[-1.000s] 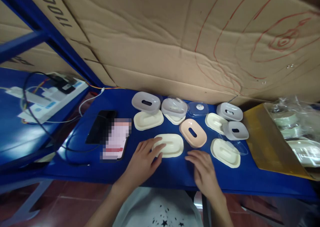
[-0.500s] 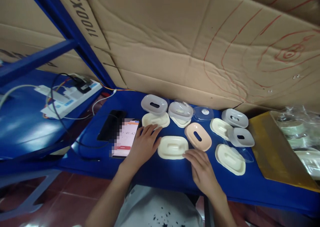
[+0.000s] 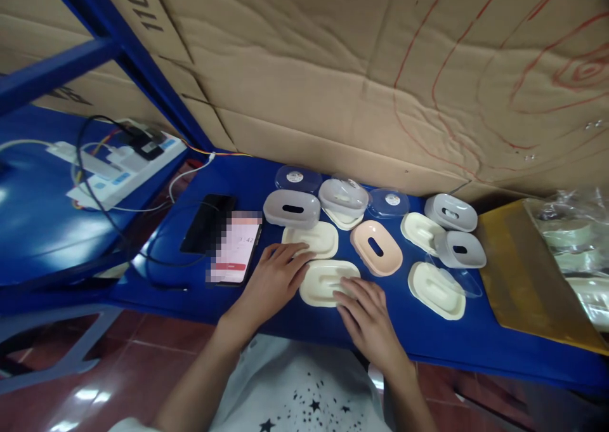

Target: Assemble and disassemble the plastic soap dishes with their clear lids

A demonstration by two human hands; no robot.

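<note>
My left hand [image 3: 280, 273] lies with its fingers outstretched over the near left edge of a cream oval tray [image 3: 318, 238]. My right hand [image 3: 365, 311] rests its spread fingertips on the right side of a second cream tray [image 3: 320, 282], nearer to me. Behind the left hand sits a grey oval dish [image 3: 290, 210] with a slot, overlapping the back edge of the first tray. A peach slotted dish [image 3: 377, 248] lies just beyond the right hand. Neither hand lifts anything.
Clear lids [image 3: 387, 202], more grey dishes [image 3: 451, 212] and cream trays [image 3: 436, 289] spread over the blue tabletop [image 3: 304, 332]. Phones [image 3: 238, 248] lie left, beside a cabled power strip [image 3: 128, 172]. A box with bagged items [image 3: 528, 267] stands right; cardboard rises behind.
The left cream tray has shifted right, with the left hand on it. The back-left grey dish sits off the clear lid behind it. My right hand has moved left onto the front tray.
</note>
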